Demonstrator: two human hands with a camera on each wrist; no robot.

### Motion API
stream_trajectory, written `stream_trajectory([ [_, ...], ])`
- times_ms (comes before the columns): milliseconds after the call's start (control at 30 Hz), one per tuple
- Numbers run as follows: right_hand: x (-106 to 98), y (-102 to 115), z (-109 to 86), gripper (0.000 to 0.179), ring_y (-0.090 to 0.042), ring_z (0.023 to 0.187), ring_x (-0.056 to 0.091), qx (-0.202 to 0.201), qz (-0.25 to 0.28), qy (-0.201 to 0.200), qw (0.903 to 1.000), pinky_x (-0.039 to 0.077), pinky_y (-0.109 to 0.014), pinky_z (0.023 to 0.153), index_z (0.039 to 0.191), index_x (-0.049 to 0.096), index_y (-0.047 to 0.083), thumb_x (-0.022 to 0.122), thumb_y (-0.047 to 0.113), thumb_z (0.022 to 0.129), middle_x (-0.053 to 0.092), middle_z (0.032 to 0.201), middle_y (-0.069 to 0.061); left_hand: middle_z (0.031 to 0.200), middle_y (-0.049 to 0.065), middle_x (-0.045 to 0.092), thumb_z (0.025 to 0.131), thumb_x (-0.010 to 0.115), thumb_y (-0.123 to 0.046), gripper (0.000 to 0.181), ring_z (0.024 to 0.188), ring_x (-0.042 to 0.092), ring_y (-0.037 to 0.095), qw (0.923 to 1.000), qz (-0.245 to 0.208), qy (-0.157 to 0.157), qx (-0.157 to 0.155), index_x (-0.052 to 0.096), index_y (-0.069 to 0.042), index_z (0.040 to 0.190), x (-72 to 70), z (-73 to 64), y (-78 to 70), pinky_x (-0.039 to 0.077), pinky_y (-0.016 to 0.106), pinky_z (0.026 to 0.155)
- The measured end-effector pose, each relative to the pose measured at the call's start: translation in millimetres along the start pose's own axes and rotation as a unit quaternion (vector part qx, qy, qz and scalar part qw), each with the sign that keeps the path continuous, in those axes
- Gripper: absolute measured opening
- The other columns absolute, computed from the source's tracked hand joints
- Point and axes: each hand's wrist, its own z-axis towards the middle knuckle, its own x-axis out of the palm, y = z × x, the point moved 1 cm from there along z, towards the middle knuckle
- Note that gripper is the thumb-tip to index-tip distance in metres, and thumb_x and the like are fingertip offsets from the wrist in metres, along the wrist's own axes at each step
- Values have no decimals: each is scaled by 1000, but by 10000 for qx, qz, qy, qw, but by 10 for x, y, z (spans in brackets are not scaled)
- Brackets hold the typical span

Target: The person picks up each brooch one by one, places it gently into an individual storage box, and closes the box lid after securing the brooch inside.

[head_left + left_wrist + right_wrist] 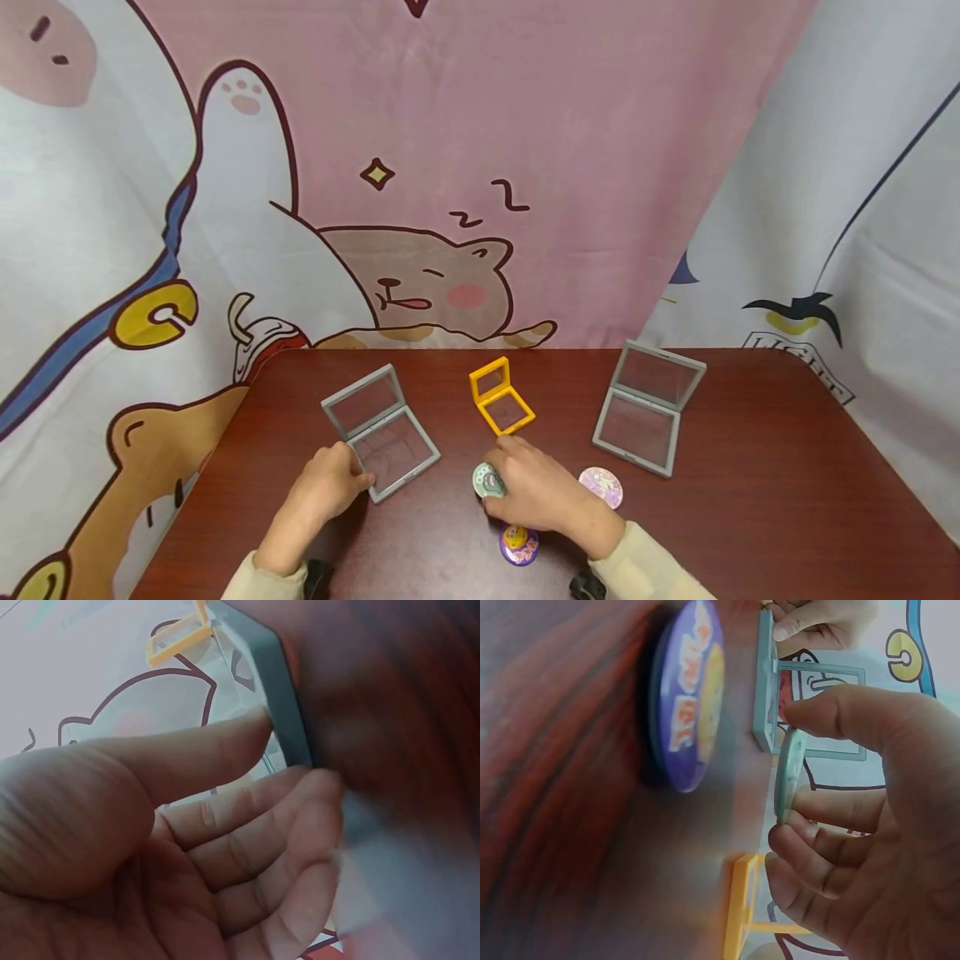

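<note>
In the head view, my left hand (326, 483) is at the left corner of an unfolded grey hinged frame case (407, 477) with clear panes. The left wrist view shows thumb and fingertips pinching the case's grey edge (283, 697). My right hand (540, 487) pinches a round green badge (486, 480) by its rim. Seen from the right wrist, that badge (789, 776) stands nearly on edge between thumb and fingers. Close below the right hand lies a purple badge (519, 544) with a yellow figure. A pink badge (602, 486) lies to its right.
A small yellow hinged frame case (517, 424) stands unfolded at the middle back. Another grey frame case (632, 458) stands unfolded on the right. The brown table (780, 500) ends at a cartoon-printed curtain (600, 167) behind.
</note>
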Motion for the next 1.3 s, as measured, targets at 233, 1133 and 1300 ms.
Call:
stream_trajectory([
  [233, -21, 60, 64, 37, -12, 91, 56, -171, 102, -277, 9994, 52, -29, 81, 110, 71, 5, 81, 28, 81, 59, 101, 2, 56, -5, 44, 82, 87, -12, 40, 57, 40, 15, 9999, -47, 57, 122, 56, -13, 56, 2, -53, -54, 35, 32, 54],
  [1133, -33, 384, 247, 42, -11, 95, 54, -648, 275, -849, 9939, 51, -22, 80, 116, 71, 3, 83, 26, 83, 59, 105, 1, 51, -7, 49, 72, 95, -10, 38, 57, 45, 14, 9983, 41, 354, 452, 62, -13, 53, 23, -125, -163, 40, 32, 55],
  [1300, -14, 435, 267, 42, -11, 95, 53, -638, 209, -752, 9949, 49, -21, 80, 115, 71, 3, 83, 26, 83, 60, 104, 1, 52, -8, 51, 72, 95, -7, 37, 56, 44, 12, 9973, -57, 408, 607, 63, -13, 53, 43, -135, -174, 40, 30, 54],
])
